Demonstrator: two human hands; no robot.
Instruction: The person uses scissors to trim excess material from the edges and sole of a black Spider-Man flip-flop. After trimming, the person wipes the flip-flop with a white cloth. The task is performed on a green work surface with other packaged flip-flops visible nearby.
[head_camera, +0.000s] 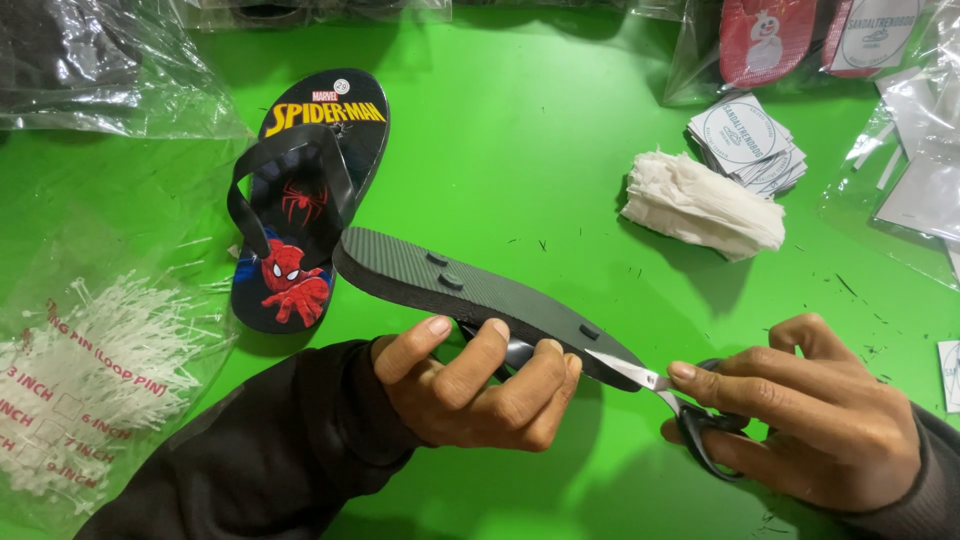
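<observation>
At the centre of the frame you hold a black flip-flop (470, 285) sole-up, clear of the green table (520, 130), its ribbed underside facing you with three round strap plugs showing. It slants from the middle left down toward the lower right. Your left hand (475, 385) grips it from below near its lower half: the fingers (490, 345) are curled up and closed over the near edge of the sole, close together, with the thumb side hidden beneath.

Your right hand (800, 410), at the lower right, holds a pair of scissors (665, 395) with black handles. Its fingers are wrapped through and around the handles, the forefinger lying along the top toward the blades. The blade tip touches the flip-flop's lower end, just beside the nearest plug; whether the blades are parted you cannot tell from here.

Up and to the left, a second flip-flop (310, 190) lies strap-up on the table, black with a red and blue cartoon hero print, its toe end just beside the raised one. At the lower left sits a clear bag of white plastic loop pins (95, 370). At the upper right lie a wad of white tissue paper (700, 205) and, just beyond it, a stack of square paper tags (748, 140).
</observation>
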